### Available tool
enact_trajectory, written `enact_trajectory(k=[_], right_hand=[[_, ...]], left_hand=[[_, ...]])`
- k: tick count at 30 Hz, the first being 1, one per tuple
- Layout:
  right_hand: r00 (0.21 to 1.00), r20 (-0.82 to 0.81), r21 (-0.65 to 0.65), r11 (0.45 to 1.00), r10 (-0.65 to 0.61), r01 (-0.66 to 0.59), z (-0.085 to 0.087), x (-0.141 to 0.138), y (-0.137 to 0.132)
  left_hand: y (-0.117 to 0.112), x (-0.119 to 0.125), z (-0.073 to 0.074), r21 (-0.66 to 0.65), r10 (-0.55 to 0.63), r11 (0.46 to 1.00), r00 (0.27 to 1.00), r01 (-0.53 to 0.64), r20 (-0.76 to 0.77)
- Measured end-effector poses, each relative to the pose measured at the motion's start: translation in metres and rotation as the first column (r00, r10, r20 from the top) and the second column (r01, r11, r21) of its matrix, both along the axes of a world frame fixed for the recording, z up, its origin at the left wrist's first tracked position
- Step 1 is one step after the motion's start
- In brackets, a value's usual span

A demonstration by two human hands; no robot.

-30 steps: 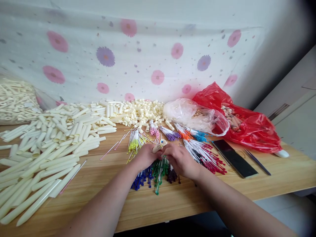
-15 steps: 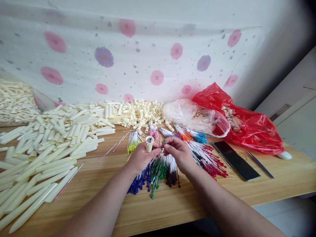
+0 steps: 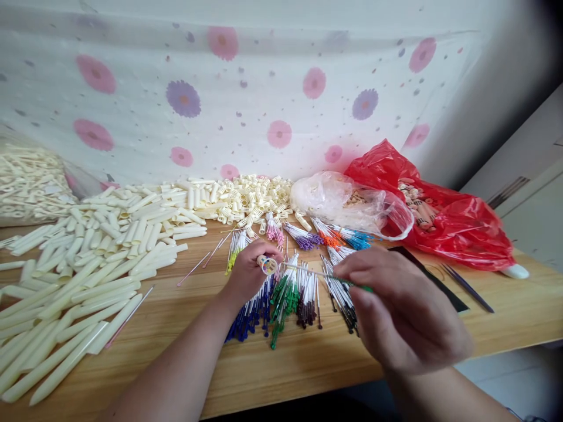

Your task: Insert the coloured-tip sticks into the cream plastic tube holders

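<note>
My left hand (image 3: 247,271) is closed round a short cream tube (image 3: 267,265) whose open end faces me, with coloured tips showing inside. My right hand (image 3: 398,308) is raised nearer the camera and pinches the green end of a thin pen refill (image 3: 323,274); its other tip points at the tube's mouth. Beneath both hands lie bundles of refills: blue (image 3: 250,310), green (image 3: 284,302) and dark purple (image 3: 307,299).
Cream pen barrels (image 3: 88,275) cover the left of the wooden table (image 3: 285,369). Cream coiled pieces (image 3: 253,199) sit at the back. A clear bag (image 3: 347,205) and a red bag (image 3: 444,223) lie right, beside a black flat object (image 3: 440,287).
My right hand has drawn back towards the camera with a green refill, held out lengthwise to the tube. My left hand turned the tube's mouth to face me.
</note>
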State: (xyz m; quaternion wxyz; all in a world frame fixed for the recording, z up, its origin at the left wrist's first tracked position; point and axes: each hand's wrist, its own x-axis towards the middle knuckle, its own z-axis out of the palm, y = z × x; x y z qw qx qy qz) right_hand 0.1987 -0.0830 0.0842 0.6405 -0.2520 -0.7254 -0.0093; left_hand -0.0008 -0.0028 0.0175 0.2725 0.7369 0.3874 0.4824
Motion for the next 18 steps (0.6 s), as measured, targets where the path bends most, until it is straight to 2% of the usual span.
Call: enact_trajectory(k=[3,8,18], right_hand=[[0.991,0.118,-0.017,0.998,0.061,-0.060,0.004,-0.009,-0.005],[0.982,0.189,0.081,0.996,0.016,-0.032,-0.007,-0.022,0.010],[0.983,0.181,0.134,0.991,-0.016,-0.009,-0.022,-0.030,0.020]], left_hand=[[-0.001,0.000,0.000,0.002,0.008,1.000,1.000,-0.008,0.000],[-0.001,0.001,-0.002,0.023,0.004,1.000,1.000,-0.004,-0.016],[0.002,0.002,-0.009,0.040,-0.027,0.999,1.000,0.027,0.003]])
